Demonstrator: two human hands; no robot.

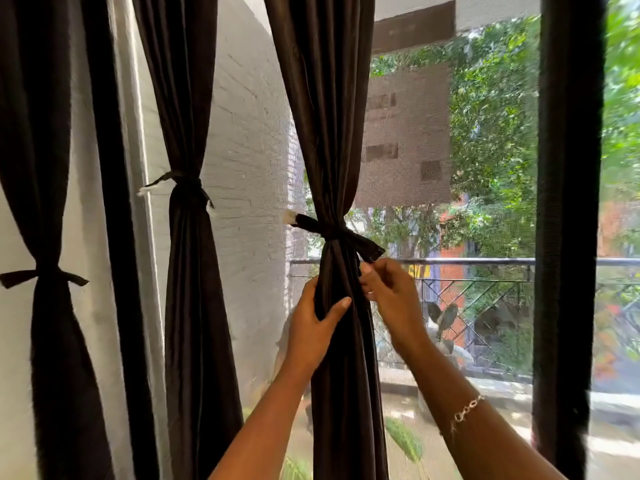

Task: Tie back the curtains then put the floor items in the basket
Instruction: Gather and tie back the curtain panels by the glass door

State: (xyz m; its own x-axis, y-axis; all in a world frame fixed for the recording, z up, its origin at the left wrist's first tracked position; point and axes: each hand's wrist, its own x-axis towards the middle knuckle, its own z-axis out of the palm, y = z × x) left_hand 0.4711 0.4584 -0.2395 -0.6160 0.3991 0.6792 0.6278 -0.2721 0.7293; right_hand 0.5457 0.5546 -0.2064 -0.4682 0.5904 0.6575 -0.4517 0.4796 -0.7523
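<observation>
Three dark brown curtains hang at the window. The left curtain (45, 202) and the middle curtain (188, 237) are each gathered by a tied band. The right curtain (332, 133) is bunched by a dark tie band (332, 232) knotted around it, one end white-tipped at the left, the other end pointing down right. My left hand (313, 327) wraps around the gathered fabric just below the knot. My right hand (388, 289) pinches the curtain fabric beside the lower right end of the tie. No floor items or basket are in view.
A black window frame post (568, 202) stands at the right. Behind the mesh screen are a white brick wall (249, 150), a balcony railing (485, 261) and trees. A bracelet is on my right wrist.
</observation>
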